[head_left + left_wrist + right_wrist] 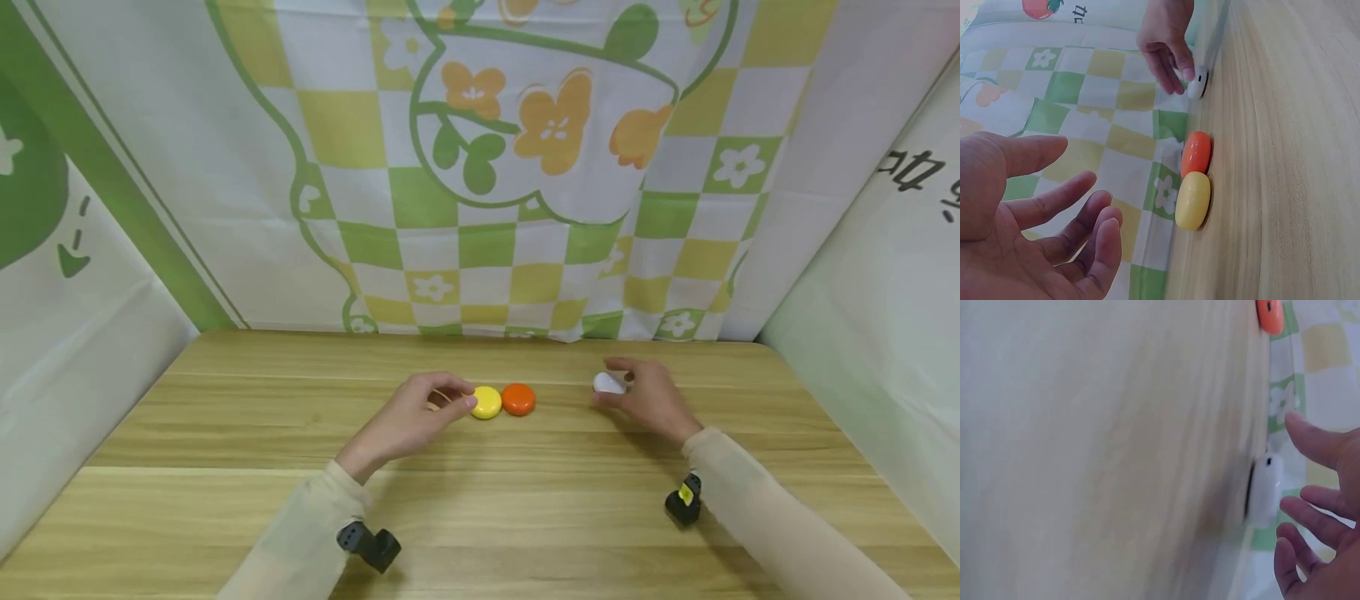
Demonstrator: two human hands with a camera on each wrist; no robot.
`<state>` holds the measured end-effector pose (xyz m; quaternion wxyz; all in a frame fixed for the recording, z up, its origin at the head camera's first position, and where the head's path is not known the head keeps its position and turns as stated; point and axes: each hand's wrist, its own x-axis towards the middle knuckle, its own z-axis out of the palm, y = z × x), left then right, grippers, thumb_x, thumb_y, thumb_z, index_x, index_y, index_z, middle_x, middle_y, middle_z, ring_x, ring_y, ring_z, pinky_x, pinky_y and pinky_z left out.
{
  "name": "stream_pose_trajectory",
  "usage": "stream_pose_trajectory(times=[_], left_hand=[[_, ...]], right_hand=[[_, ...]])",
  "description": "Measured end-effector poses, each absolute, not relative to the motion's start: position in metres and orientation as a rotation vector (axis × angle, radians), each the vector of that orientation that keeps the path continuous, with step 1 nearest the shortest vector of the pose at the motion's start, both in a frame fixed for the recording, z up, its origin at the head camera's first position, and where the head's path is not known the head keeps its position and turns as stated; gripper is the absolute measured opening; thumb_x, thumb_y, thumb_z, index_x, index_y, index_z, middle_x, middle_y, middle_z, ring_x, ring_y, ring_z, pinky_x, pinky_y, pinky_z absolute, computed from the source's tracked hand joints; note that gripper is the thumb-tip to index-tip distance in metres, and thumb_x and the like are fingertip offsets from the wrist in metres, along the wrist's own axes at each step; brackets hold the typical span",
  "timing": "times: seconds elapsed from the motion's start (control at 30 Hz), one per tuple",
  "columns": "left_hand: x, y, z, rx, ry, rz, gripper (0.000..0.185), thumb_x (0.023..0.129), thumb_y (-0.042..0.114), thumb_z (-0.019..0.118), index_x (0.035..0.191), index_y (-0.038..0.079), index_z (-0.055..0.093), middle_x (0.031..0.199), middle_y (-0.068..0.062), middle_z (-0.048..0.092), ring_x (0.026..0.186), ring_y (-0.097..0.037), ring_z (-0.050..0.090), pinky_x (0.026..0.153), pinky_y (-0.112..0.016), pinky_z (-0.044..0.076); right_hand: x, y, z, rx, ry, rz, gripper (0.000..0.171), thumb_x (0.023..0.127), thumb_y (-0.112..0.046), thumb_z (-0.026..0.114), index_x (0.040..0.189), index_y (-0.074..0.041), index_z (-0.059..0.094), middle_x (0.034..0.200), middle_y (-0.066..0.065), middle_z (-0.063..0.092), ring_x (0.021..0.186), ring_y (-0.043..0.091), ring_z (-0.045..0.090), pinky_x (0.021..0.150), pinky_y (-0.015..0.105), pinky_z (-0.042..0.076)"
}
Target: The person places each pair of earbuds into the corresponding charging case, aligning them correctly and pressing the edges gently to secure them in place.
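Three glossy round pucks lie near the back of the wooden table. The yellow puck (487, 403) sits against the orange puck (519, 399); the white puck (606, 383) is apart on the right. My left hand (412, 414) hovers just left of the yellow puck, and in the left wrist view its loosely bent fingers (1063, 194) hold nothing. My right hand (654, 400) is at the white puck, its thumb and fingers (1316, 522) spread around it without a grip. A small dark slot shows on the white puck's side in the right wrist view.
A cloth (487, 242) with green and yellow checks hangs behind the wooden table (525, 517). White printed cloth (877, 317) closes the right side, another the left. Black camera mounts (369, 546) are on both sleeves.
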<state>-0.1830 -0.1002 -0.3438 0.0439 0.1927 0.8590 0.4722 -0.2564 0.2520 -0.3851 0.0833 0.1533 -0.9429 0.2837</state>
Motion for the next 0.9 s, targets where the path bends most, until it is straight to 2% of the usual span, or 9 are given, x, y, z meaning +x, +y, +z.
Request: stream_pose_trajectory(times=[0.33,0.53,0.9], left_hand=[[-0.182,-0.103,-0.347,0.566,2.633,1.444,0.029,0.102,0.023,0.064,0.120,0.001,0.070,0.107,-0.004,0.069,0.097,-0.020,0.062,0.087,-0.039,0.052],[-0.183,-0.105,-0.351,0.597,2.644,1.445,0.027,0.101,0.020,0.064,0.119,0.000,0.070,0.106,-0.004,0.069,0.095,-0.019,0.062,0.087,-0.038,0.052],[-0.184,-0.104,-0.352,0.611,2.637,1.431,0.028,0.102,0.022,0.064,0.118,-0.001,0.070,0.105,-0.003,0.069,0.096,-0.019,0.061,0.089,-0.038,0.051]], right_hand=[[-0.257,0.216,-0.379,0.750,-2.841,0.913,0.058,0.083,-0.023,0.087,0.127,0.008,0.065,0.123,0.020,0.069,0.103,0.038,0.065,0.088,0.050,0.053],[-0.261,0.193,-0.380,0.826,-2.913,0.944,0.065,0.082,-0.026,0.088,0.133,0.004,0.063,0.131,0.017,0.066,0.111,0.036,0.064,0.095,0.049,0.051],[-0.269,0.169,-0.385,0.921,-2.969,0.879,0.070,0.080,-0.034,0.088,0.135,0.000,0.063,0.134,0.014,0.065,0.118,0.034,0.063,0.102,0.047,0.048]])
